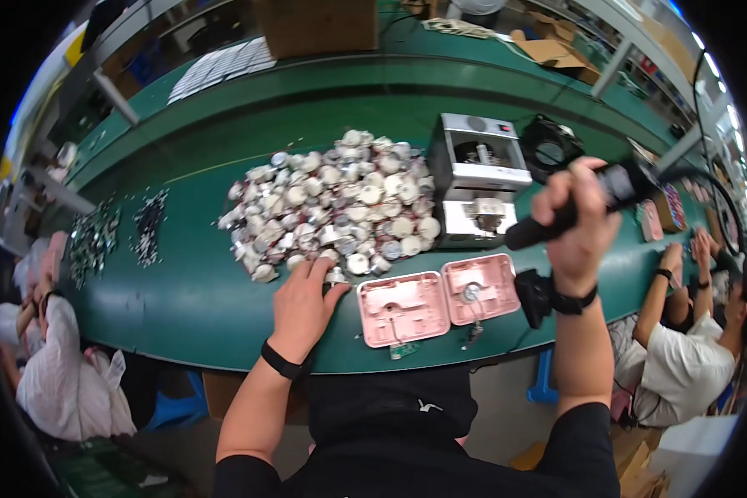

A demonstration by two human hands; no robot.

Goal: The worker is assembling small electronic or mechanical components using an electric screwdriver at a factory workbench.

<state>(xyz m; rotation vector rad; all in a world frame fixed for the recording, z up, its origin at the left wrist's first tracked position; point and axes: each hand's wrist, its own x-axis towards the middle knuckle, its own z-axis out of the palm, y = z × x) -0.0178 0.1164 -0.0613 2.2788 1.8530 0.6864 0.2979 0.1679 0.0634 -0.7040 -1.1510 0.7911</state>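
My right hand [585, 224] is wrapped round a black electric screwdriver [548, 228], raised over the right part of the bench, its cord running off to the right. At the near edge of a heap of small round motors [365, 187], white and silver, my left hand [300, 305] has its thumb and fingers closed round one motor [335, 274]. Beside that hand lies an open pink plastic housing in two halves. The left half [402, 309] has a small green circuit board [404, 350] at its near edge; the right half [481, 289] holds a round silver part [471, 292] with wires.
A grey and black machine [480, 178] stands right of the heap, with a black round device [549, 148] behind it. Small dark parts [149, 226] and green parts [95, 241] lie at left. Co-workers [681, 365] sit at both sides. A cardboard box [319, 25] stands beyond.
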